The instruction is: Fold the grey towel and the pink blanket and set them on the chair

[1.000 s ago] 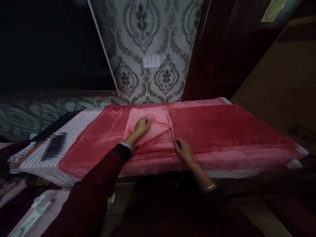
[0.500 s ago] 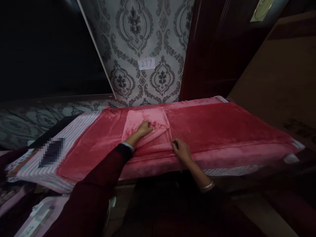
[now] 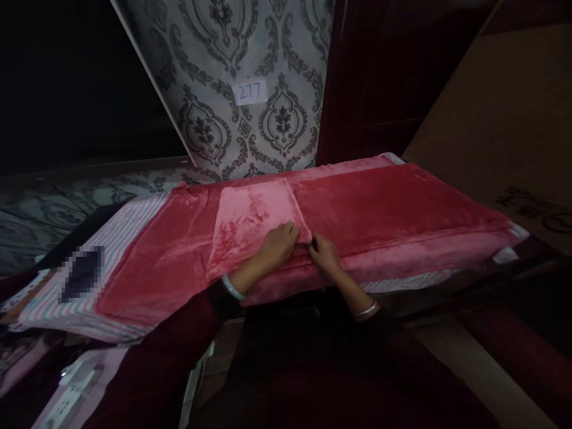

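Note:
A pink plush cloth (image 3: 243, 208) with darker red blotches lies as a roughly square flat piece on a red plush blanket (image 3: 366, 205). My left hand (image 3: 280, 244) is curled over its near edge, fingers closed on the fabric; the fingertips are partly hidden. Close beside it, my right hand (image 3: 325, 255) pinches the cloth's near right corner. Both wrists wear pale bangles. The blanket's lighter pink border (image 3: 402, 253) runs along the front edge.
Under the blanket is a striped sheet (image 3: 129, 223), bare at the left, where a pixelated dark item (image 3: 83, 274) lies. Behind stand a large dark screen (image 3: 84, 89) and patterned wall with a "277" label (image 3: 250, 92). A cardboard box (image 3: 504, 113) leans at right; a power strip (image 3: 67, 405) sits lower left.
My left hand has come right and nearer, bringing the folded-back flap of pink cloth down flat towards the front. My right hand stays at the corner. The view has shifted slightly.

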A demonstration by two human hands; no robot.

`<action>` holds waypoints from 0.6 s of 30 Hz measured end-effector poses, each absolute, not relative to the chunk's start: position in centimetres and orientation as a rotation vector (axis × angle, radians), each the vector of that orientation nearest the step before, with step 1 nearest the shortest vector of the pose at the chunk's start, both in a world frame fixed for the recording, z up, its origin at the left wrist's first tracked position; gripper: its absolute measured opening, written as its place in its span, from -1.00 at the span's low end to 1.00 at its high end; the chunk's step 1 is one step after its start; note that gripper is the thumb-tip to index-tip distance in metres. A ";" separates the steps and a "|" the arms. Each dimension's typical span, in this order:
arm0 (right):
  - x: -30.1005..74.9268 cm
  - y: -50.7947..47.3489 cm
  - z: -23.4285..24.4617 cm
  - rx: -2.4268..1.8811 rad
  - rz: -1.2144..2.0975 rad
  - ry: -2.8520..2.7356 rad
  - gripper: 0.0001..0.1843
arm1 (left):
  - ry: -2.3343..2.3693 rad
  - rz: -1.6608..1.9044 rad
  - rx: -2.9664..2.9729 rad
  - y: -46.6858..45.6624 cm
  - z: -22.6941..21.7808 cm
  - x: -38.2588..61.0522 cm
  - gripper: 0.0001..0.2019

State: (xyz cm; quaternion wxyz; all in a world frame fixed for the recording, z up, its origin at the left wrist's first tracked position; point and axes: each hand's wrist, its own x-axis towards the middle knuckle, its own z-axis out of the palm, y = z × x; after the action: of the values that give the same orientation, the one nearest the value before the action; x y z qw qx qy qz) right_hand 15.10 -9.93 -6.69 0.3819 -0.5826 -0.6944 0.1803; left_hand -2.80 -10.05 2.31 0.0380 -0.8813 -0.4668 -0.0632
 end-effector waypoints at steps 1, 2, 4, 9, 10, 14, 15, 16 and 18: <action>15.2 -9.9 -6.8 -1.477 0.455 -1.777 -0.83 | -1.401 -0.140 -2.715 -10.7 1.7 -2.6 -0.77; 15.3 -9.8 -6.9 -1.462 0.454 -1.784 -0.81 | -1.390 -0.112 -2.713 -11.0 1.1 -2.4 -0.76; 15.4 -9.7 -7.0 -1.431 0.458 -1.792 -0.80 | -1.383 -0.127 -2.682 -11.4 0.0 -2.4 -0.75; 15.4 -9.6 -7.3 -1.374 0.509 -1.717 -0.74 | -1.339 -0.204 -2.631 -11.4 -1.2 -2.4 -0.74; 15.5 -9.7 -7.3 -1.358 0.527 -1.694 -0.69 | -1.338 -0.201 -2.633 -11.6 -1.1 -2.4 -0.74; 16.0 -10.7 -7.1 -1.292 0.574 -1.704 -0.41 | -1.351 -0.225 -2.645 -12.2 -0.9 -2.2 -0.76; 16.1 -11.0 -7.0 -1.265 0.551 -1.724 -0.33 | -1.351 -0.244 -2.650 -12.3 -0.9 -2.1 -0.77; 16.2 -11.3 -7.0 -1.235 0.509 -1.739 -0.26 | -1.350 -0.267 -2.656 -12.4 -1.0 -2.1 -0.78; 16.2 -11.7 -6.8 -1.177 0.402 -1.770 -0.21 | -1.346 -0.309 -2.669 -12.6 -1.1 -2.0 -0.80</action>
State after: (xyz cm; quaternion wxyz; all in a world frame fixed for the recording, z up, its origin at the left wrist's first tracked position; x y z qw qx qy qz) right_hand 16.15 -11.70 -6.80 0.4701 -0.4803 -0.7222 0.1639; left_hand -2.00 -12.62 -1.07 0.0681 -0.8861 -0.4468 -0.1025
